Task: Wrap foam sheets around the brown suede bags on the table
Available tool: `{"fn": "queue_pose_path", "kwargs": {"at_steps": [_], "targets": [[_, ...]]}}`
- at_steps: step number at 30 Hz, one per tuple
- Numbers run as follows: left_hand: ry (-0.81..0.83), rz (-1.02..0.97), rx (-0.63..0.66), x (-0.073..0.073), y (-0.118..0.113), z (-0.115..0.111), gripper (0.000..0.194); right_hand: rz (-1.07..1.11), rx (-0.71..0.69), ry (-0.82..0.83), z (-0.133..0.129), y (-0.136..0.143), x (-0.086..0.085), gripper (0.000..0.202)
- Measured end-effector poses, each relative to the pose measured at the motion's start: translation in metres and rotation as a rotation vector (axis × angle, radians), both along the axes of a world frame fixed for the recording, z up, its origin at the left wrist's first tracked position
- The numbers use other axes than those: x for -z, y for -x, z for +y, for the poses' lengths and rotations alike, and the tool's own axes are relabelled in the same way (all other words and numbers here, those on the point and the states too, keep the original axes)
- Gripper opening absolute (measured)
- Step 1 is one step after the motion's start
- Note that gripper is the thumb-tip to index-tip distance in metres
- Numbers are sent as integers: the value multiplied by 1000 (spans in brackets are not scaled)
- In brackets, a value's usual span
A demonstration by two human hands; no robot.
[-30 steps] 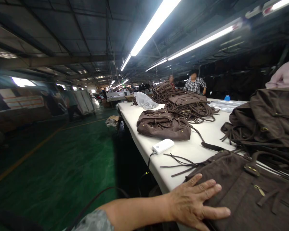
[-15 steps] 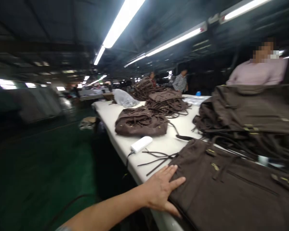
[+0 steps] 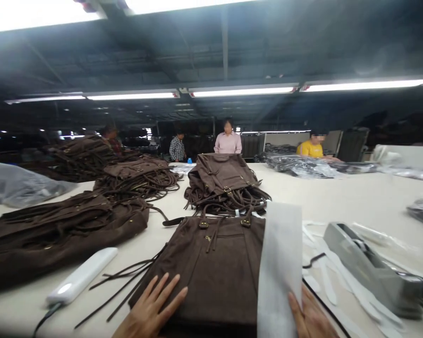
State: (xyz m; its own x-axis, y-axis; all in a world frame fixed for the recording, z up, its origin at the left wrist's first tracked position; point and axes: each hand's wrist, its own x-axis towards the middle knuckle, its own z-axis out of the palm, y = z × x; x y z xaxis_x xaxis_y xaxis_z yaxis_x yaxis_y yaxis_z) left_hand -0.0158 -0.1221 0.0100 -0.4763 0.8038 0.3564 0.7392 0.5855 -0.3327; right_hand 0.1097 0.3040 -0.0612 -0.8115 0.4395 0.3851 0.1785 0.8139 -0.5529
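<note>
A dark brown handbag (image 3: pixel 222 277) with handles, brass-coloured buckles and a zip lies flat on the table in front of me. My left hand (image 3: pixel 151 307) rests on its lower left side, fingers spread and pressing nothing between them. At the bag's right edge, my right hand (image 3: pixel 312 314) grips a long whitish sheet (image 3: pixel 281 263), thumb on the near face and fingers behind it. The sheet stands roughly upright and hides the bag's right side. Whether it is paper or thin foam I cannot tell. Thin dark straps (image 3: pixel 127 277) trail off the bag's left side.
To the right stands a grey tape dispenser (image 3: pixel 373 272) beside white strips (image 3: pixel 327 281). A white corded device (image 3: pixel 82 274) lies left. More brown bags (image 3: pixel 225 180) are piled behind, and clear plastic (image 3: pixel 21 185) lies far left. Several people are beyond the white table (image 3: pixel 356 197).
My view has swung right and now faces the bag squarely. My right hand has come into view with the whitish sheet. My left hand still lies on the bag.
</note>
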Motion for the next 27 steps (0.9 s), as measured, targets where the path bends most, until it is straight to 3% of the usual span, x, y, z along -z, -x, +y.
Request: {"fn": "queue_pose_path", "kwargs": {"at_steps": [7, 12, 16, 20, 24, 27], "targets": [[91, 191, 76, -23, -6, 24, 94, 17, 83, 108, -29, -7, -34, 68], [61, 277, 109, -14, 0, 48, 79, 25, 85, 141, -39, -9, -51, 65], [103, 161, 5, -19, -10, 65, 76, 54, 70, 219, -44, -12, -72, 62], [126, -98, -55, -59, -18, 77, 76, 161, -80, 553, -38, -36, -112, 64], [-20, -288, -143, -124, -12, 89, 77, 317, -118, 1004, -31, -92, -158, 66], [-93, -266, -292, -176, 1, 105, 60, 220, -135, 1226, -30, -144, -173, 68]]}}
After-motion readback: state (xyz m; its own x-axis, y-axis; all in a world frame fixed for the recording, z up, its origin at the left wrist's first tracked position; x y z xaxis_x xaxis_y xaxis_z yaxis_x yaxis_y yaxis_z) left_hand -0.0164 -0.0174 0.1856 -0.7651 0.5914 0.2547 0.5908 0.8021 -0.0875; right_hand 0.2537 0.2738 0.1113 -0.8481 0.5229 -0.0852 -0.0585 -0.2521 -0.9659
